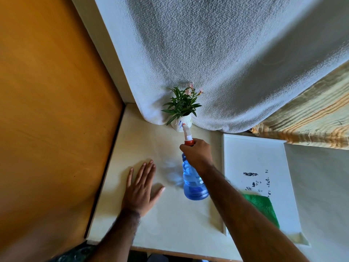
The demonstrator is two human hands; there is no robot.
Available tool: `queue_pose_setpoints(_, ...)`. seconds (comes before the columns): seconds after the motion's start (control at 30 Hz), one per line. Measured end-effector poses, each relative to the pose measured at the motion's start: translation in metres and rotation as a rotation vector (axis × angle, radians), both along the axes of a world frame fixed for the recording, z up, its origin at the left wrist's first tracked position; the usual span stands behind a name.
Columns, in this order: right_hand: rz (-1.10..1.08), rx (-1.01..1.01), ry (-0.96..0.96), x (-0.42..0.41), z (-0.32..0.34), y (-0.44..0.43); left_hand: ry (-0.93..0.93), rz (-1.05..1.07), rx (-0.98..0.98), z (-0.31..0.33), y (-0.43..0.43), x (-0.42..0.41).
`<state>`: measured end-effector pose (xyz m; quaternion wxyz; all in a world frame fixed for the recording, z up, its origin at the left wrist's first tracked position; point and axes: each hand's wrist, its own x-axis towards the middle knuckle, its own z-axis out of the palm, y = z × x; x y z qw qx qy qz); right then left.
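The right hand (196, 154) is gripping a blue spray bottle (192, 182) high at the neck, its fingers (184, 147) clamped round it just under the orange collar. The bottle is sitting at the middle of the surface (170, 220), tilting away from the person, and its white nozzle (187, 132) is pointing at the far end. It is casting a bluish shadow to its left. Whether its base is resting on the surface or hanging just above it, I cannot tell.

The nozzle tip is lining up just in front of the potted plant (182, 104). This is a small green plant with pale pink flowers, standing upright in a white pot (177, 126) at the far edge of the surface.

The left hand (140, 188) is lying palm down on the surface, left of the bottle and apart from it. Its fingers are straight and slightly spread, holding nothing.

A white textured cloth (207, 53) is hanging behind the plant, its hem touching down beside the pot. On the right a white board (255, 157) with dark ink smudges is lying flat, and a green cloth (262, 205) is resting on its near part, partly under the right forearm. A striped fabric (311, 114) is showing at the far right, and a wooden panel (47, 110) is filling the left side.
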<state>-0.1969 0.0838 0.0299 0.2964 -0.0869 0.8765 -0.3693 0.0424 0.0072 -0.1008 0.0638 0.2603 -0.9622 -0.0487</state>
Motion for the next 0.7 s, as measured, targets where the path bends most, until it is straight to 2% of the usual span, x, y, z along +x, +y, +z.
queue_pose_setpoints(0.23,-0.085,-0.122,0.082,0.003,0.004,0.019,0.023,-0.004,-0.002,0.003,0.000,0.001)
queue_pose_setpoints(0.5,-0.348,-0.552,0.197,-0.028,0.053,0.069,0.013,-0.006,-0.001,0.000,-0.001,0.002)
queue_pose_setpoints(0.6,-0.278,-0.689,0.325,-0.051,0.068,0.089,0.007,-0.009,-0.001,-0.002,-0.001,0.002)
queue_pose_setpoints(0.7,-0.303,-0.720,0.393,-0.078,0.068,0.108,0.003,-0.005,-0.003,-0.001,-0.001,0.000)
